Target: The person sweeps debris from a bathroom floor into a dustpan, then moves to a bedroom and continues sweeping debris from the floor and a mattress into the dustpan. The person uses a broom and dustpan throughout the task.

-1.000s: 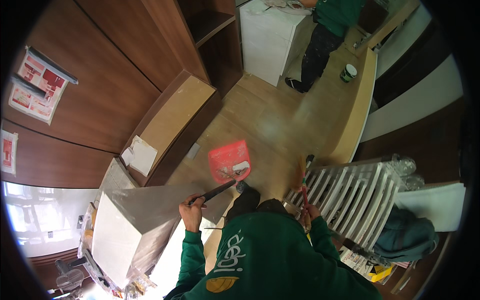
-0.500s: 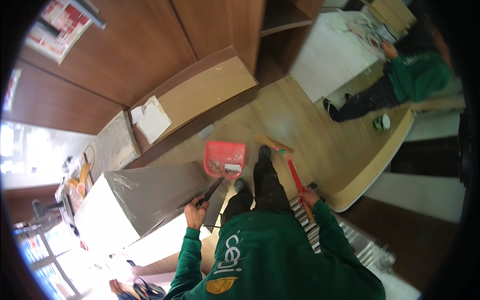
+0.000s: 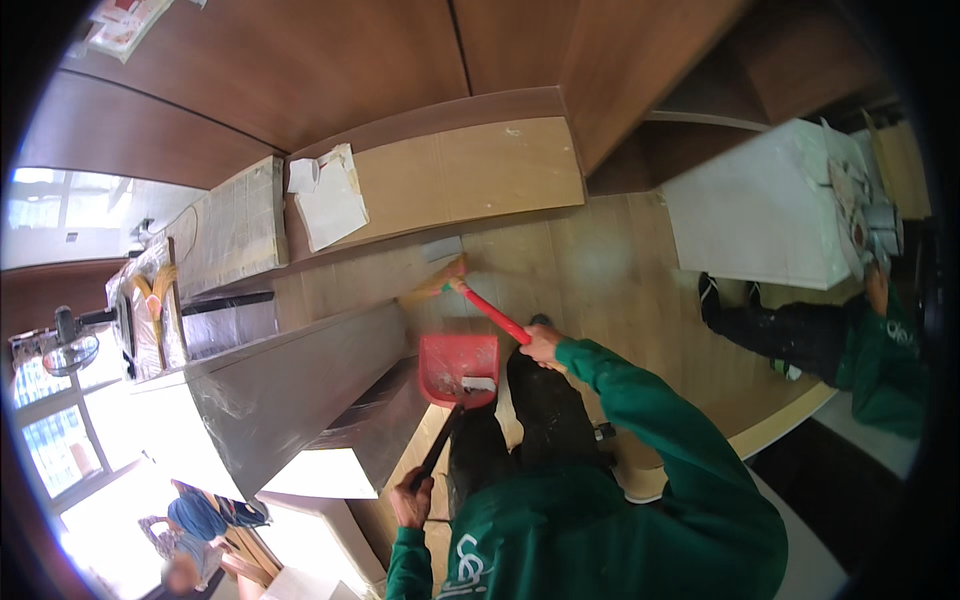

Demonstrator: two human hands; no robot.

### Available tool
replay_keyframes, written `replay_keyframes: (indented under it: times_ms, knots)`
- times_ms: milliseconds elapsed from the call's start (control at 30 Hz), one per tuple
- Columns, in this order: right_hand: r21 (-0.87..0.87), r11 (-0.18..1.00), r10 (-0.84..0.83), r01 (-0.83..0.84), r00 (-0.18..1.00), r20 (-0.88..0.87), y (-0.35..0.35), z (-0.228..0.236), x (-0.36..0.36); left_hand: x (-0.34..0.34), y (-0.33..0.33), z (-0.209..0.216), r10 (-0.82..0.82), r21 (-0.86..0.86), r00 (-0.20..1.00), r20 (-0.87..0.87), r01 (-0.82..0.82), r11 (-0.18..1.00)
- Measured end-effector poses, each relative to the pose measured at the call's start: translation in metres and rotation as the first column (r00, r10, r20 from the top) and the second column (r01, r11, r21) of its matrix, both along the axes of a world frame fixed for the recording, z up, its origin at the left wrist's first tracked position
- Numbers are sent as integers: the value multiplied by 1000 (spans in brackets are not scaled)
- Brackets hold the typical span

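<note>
My left hand [image 3: 411, 499] is closed round the black handle of a red dustpan [image 3: 457, 360]. A pale scrap and some dirt lie in the pan, which is in front of my legs. With my right hand [image 3: 545, 346] I grip the red handle of a broom [image 3: 497, 317]. Its straw-coloured bristles reach down to the wooden floor, a little beyond the dustpan and beside the corner of a plastic-wrapped cabinet [image 3: 300, 380].
A cardboard-covered bench [image 3: 470, 168] runs along the brown panels ahead, with a white sheet [image 3: 332, 205] on it. A grey flat piece [image 3: 441, 248] lies on the floor before it. On the right, a co-worker [image 3: 800, 335] is beside a white covered unit [image 3: 745, 225]. Another person [image 3: 195, 530] is at lower left.
My right hand and the broom have swung forward and left, bringing the bristles from right of my feet to beyond the dustpan. The view has turned, and the dustpan sits closer to my legs.
</note>
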State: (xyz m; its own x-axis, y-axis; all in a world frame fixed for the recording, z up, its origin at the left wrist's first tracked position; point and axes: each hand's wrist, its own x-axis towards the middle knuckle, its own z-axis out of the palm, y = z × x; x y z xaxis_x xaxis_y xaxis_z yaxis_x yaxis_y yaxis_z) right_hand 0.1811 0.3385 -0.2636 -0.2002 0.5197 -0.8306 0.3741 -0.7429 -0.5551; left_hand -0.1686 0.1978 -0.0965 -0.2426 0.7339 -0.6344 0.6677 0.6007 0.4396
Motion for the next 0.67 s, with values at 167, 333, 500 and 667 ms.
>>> replay_keyframes:
  times_ms: [167, 333, 500, 667]
  knots:
    - [145, 832, 472, -536, 821, 322, 109, -69, -77, 27, -18, 4, 246, -101, 969, 34, -241, 965]
    - [194, 748, 390, -635, 657, 645, 155, -163, -93, 49, -26, -4, 455, -136, 885, 97, -441, 887]
    - [122, 766, 369, -631, 587, 720, 125, -196, 14, 54, -31, -9, 569, -195, 809, 148, -540, 819]
    - [-19, 759, 460, -651, 515, 723, 62, -157, 88, 39, -21, -17, 439, -194, 894, 89, -417, 888]
